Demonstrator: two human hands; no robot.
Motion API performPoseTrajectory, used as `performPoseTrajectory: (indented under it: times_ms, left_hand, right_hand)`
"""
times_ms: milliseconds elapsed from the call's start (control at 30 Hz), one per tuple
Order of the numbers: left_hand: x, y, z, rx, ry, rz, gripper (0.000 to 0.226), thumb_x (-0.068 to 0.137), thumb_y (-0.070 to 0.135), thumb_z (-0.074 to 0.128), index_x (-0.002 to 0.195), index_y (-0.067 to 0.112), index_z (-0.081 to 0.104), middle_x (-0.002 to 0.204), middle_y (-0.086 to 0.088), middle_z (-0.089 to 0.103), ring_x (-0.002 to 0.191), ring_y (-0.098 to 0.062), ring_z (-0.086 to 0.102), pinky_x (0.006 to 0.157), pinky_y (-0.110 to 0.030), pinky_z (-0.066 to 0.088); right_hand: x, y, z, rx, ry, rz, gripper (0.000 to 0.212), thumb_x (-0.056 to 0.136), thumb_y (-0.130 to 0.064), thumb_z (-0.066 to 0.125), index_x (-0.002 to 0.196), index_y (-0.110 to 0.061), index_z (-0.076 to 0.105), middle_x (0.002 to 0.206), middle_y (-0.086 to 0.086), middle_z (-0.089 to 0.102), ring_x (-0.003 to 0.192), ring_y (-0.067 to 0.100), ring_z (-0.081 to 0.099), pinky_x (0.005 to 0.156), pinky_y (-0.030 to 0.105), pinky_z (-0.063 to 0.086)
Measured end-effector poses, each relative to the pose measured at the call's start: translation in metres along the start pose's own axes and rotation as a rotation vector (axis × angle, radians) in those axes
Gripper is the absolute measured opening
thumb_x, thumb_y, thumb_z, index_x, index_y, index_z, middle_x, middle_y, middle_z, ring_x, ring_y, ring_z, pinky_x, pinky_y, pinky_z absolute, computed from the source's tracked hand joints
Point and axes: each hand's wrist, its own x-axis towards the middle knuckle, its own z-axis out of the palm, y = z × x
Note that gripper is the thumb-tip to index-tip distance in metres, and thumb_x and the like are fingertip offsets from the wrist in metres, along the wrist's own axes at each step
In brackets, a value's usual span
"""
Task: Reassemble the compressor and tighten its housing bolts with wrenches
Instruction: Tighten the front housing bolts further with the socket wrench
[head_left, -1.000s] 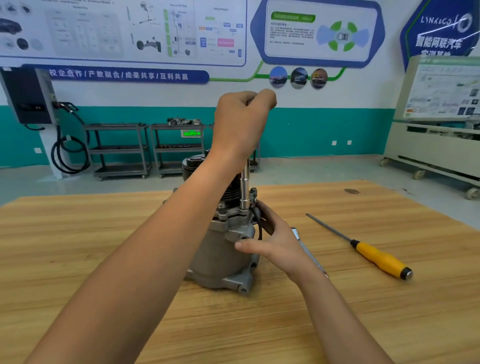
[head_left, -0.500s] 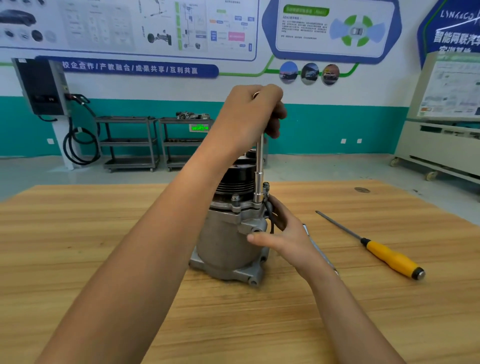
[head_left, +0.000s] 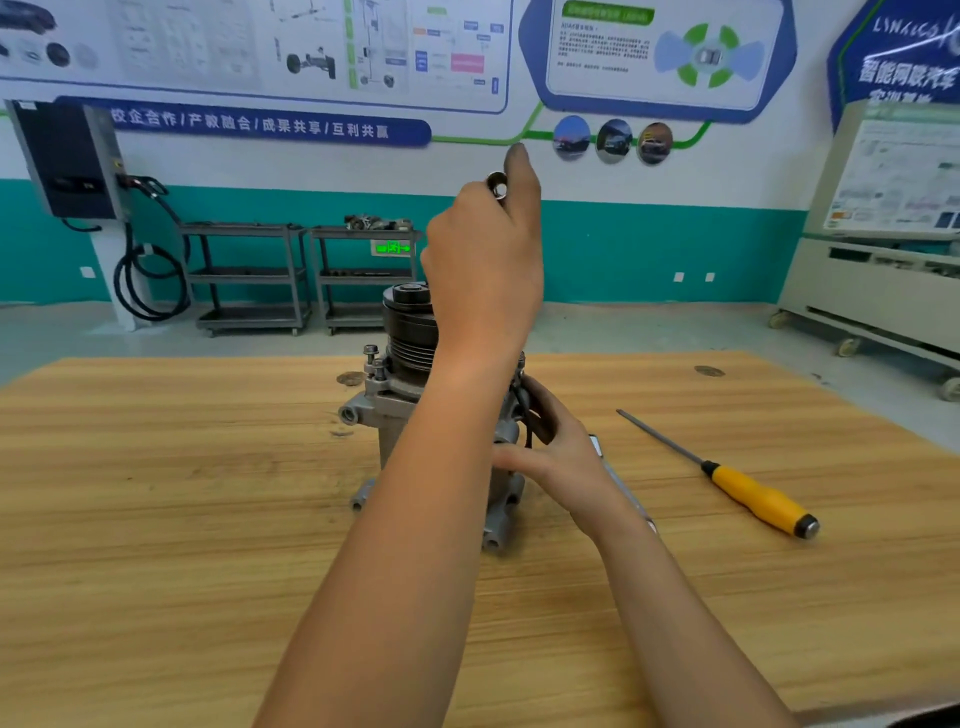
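Progress: the compressor (head_left: 400, 415) stands upright at the centre of the tabletop (head_left: 156, 519), with housing and pulley stacked as 1 unit, so reassembly appears largely done. Bolt tightening appears to be under way and unfinished: 2 bolts (head_left: 372, 354) at the flange's 9 o'clock stand proud of it and, in my judgement, are not yet run down.

Right hand (head_left: 558, 452): it grips the compressor at 3 o'clock. The thumb lies across the housing and the fingers (head_left: 540, 408) curl round the flange edge, bracing it.

A slim metal bar (head_left: 626, 491) lies on the tabletop, partly under the right wrist. I cannot tell what it is.

Left hand (head_left: 483, 280): raised above the compressor's 3 o'clock side and clenched round a metal tool (head_left: 497, 184). Only the tool's round top end shows. Its shaft and the bolt it may engage are hidden behind the hand and forearm.

Idle: a yellow-handled screwdriver (head_left: 748, 493), well apart at 3 o'clock.

Beyond the tabletop, 2 shelf carts (head_left: 249, 275) stand against the wall at 11 o'clock.
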Motion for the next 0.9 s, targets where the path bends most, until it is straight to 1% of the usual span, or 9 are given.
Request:
performPoseTrajectory:
  times_ms: [67, 100, 167, 267, 400, 500, 600, 733, 900]
  left_hand:
    - [-0.003, 0.001, 0.006, -0.096, 0.051, -0.009, 0.045, 0.1, 0.041, 0.032, 0.063, 0.017, 0.043, 0.072, -0.011, 0.064, 0.075, -0.031, 0.064, 0.071, -0.042, 0.052]
    - [-0.004, 0.002, 0.01, -0.158, 0.075, -0.025, 0.044, 0.1, 0.039, 0.032, 0.064, 0.016, 0.043, 0.066, -0.006, 0.059, 0.07, -0.029, 0.062, 0.067, -0.04, 0.05]
    - [-0.004, 0.005, 0.018, -0.275, 0.129, -0.062, 0.043, 0.101, 0.034, 0.033, 0.062, 0.016, 0.039, 0.055, 0.003, 0.045, 0.055, -0.019, 0.048, 0.054, -0.033, 0.036]
    - [-0.002, 0.006, 0.026, -0.324, 0.19, -0.105, 0.047, 0.101, 0.031, 0.035, 0.055, 0.019, 0.03, 0.045, 0.01, 0.03, 0.041, -0.006, 0.029, 0.044, -0.025, 0.022]
    - [0.003, 0.002, 0.027, -0.356, 0.169, -0.104, 0.054, 0.101, 0.033, 0.035, 0.05, 0.021, 0.022, 0.035, 0.009, 0.022, 0.037, -0.008, 0.022, 0.043, -0.027, 0.016]
    - [0.006, 0.002, 0.026, -0.382, 0.126, -0.129, 0.056, 0.101, 0.036, 0.033, 0.05, 0.02, 0.018, 0.032, 0.009, 0.019, 0.037, -0.009, 0.019, 0.045, -0.029, 0.015]
    - [0.007, 0.0, 0.025, -0.408, 0.074, -0.127, 0.055, 0.102, 0.032, 0.031, 0.05, 0.02, 0.018, 0.035, 0.009, 0.017, 0.04, -0.009, 0.016, 0.048, -0.029, 0.013]
    - [0.009, -0.001, 0.02, -0.493, 0.003, -0.152, 0.05, 0.101, 0.028, 0.032, 0.053, 0.02, 0.019, 0.046, 0.009, 0.017, 0.047, -0.013, 0.014, 0.051, -0.032, 0.012]
    - [0.01, 0.001, 0.016, -0.506, -0.05, -0.185, 0.044, 0.1, 0.027, 0.032, 0.058, 0.019, 0.024, 0.056, -0.003, 0.018, 0.051, -0.016, 0.013, 0.055, -0.037, 0.009]
  right_hand:
    - [-0.001, -0.001, 0.001, 0.008, 0.006, -0.007, 0.112, 0.039, -0.046, 0.08, 0.142, -0.028, 0.038, 0.135, -0.016, 0.051, 0.124, -0.002, 0.046, 0.101, 0.026, 0.044]
    - [-0.002, -0.002, 0.001, 0.01, 0.008, -0.009, 0.112, 0.039, -0.047, 0.078, 0.142, -0.027, 0.038, 0.136, -0.015, 0.05, 0.125, -0.001, 0.045, 0.102, 0.028, 0.043]
    - [-0.003, -0.002, 0.002, 0.015, 0.008, -0.012, 0.111, 0.04, -0.048, 0.076, 0.141, -0.028, 0.039, 0.136, -0.016, 0.05, 0.124, -0.001, 0.045, 0.1, 0.025, 0.044]
    - [-0.004, -0.002, 0.003, 0.033, 0.012, -0.01, 0.109, 0.039, -0.048, 0.075, 0.14, -0.031, 0.039, 0.137, -0.017, 0.048, 0.125, -0.001, 0.045, 0.092, 0.016, 0.045]
    - [-0.006, -0.003, 0.004, 0.046, 0.026, -0.011, 0.111, 0.038, -0.048, 0.075, 0.141, -0.031, 0.037, 0.14, -0.015, 0.045, 0.129, 0.005, 0.041, 0.105, 0.033, 0.04]
    - [-0.005, -0.003, 0.004, 0.047, 0.029, -0.016, 0.113, 0.038, -0.048, 0.076, 0.142, -0.028, 0.037, 0.14, -0.012, 0.046, 0.129, 0.006, 0.042, 0.107, 0.036, 0.039]
    - [-0.004, 0.0, 0.003, 0.043, 0.029, -0.007, 0.111, 0.041, -0.042, 0.081, 0.142, -0.031, 0.037, 0.139, -0.014, 0.046, 0.128, 0.005, 0.041, 0.1, 0.025, 0.042]
    - [-0.001, 0.006, 0.001, 0.07, 0.025, -0.006, 0.098, 0.056, -0.023, 0.087, 0.139, -0.036, 0.037, 0.13, -0.021, 0.045, 0.121, 0.0, 0.041, 0.084, 0.013, 0.038]
    - [-0.001, 0.006, 0.0, 0.071, 0.027, -0.013, 0.095, 0.054, -0.027, 0.085, 0.135, -0.039, 0.038, 0.114, -0.035, 0.044, 0.105, -0.017, 0.041, 0.075, 0.004, 0.038]
